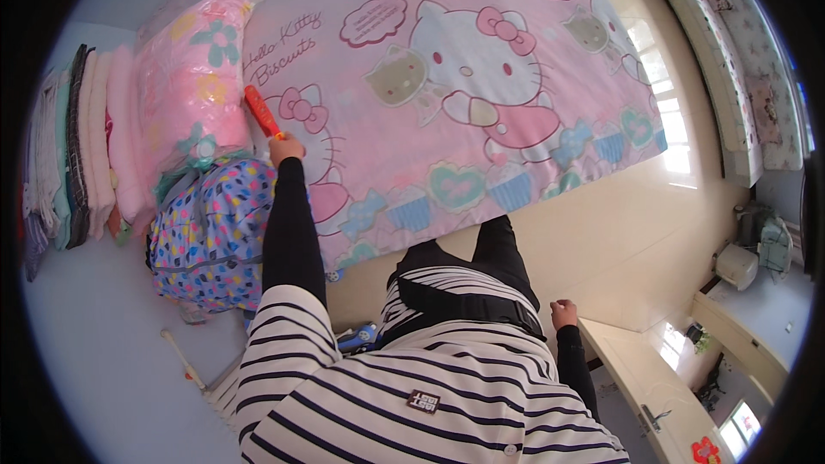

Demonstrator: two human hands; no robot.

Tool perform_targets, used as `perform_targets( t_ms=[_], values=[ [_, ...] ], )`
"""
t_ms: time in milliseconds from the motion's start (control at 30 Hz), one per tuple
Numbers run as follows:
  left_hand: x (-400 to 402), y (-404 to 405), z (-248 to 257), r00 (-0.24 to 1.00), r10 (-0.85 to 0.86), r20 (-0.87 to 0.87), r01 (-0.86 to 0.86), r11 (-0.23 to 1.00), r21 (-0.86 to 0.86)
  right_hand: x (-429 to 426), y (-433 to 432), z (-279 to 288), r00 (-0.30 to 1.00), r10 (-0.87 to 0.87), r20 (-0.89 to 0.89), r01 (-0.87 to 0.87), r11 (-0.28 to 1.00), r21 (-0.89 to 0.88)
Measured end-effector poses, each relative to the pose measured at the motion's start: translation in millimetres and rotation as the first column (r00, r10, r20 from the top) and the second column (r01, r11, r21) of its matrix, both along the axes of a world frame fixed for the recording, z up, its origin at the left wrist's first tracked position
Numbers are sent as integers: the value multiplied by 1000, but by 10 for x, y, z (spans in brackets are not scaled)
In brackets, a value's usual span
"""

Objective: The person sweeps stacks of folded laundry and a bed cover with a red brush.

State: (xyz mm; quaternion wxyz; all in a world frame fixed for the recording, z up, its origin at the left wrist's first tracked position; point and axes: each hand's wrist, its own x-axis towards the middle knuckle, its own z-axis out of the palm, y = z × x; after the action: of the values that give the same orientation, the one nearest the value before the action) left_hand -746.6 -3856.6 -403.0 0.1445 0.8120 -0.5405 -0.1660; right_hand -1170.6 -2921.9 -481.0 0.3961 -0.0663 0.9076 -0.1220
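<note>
My left hand [286, 148] reaches out over the bed and is shut on the handle end of a long orange-red tool [260, 109], perhaps a bed brush; its underside is hidden. The tool lies along the pink cartoon-print bedspread [387, 135], beside a pink flowered bundle [193, 77] in clear plastic. Just below that wrist bulges a blue patterned backpack [213, 232]. My right hand [564, 314] hangs beside my hip above the tiled floor, its fingers curled, with nothing visible in it.
Folded bedding [97, 142] is stacked along the left side. A white rail [184, 357] stands lower left. A cushioned sofa [715, 84] is at the far right, with a white bin [737, 267] below it. A door [644, 367] stands ajar behind my right arm.
</note>
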Motion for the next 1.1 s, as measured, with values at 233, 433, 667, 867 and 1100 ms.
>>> perform_targets(
  t_ms=[233, 433, 667, 867, 1100],
  values=[
    [-1119, 571, -277, 991, 134, 7, -134, 990, 33, -1271, -1636, 782, 883, 295, -366, -303, 952, 38],
    [-4231, 2252, -282, 963, -83, -256, 162, 939, 305, -1763, -3041, 1266, 769, 410, -490, -496, 867, -54],
    [-6000, 4689, 931, -185, -631, -753, 981, -166, -102, -1230, -3026, 784, 734, 638, -232, -655, 756, 5],
    [-5616, 3770, 1357, -87, -784, -615, 985, 23, -168, -1089, -3094, 1214, 815, 428, -390, -549, 785, -286],
    [-2903, 1300, 401, 824, -467, -321, 362, 869, -337, -1472, -4670, 1478, 700, 332, -633, -646, 672, -362]
  ],
)
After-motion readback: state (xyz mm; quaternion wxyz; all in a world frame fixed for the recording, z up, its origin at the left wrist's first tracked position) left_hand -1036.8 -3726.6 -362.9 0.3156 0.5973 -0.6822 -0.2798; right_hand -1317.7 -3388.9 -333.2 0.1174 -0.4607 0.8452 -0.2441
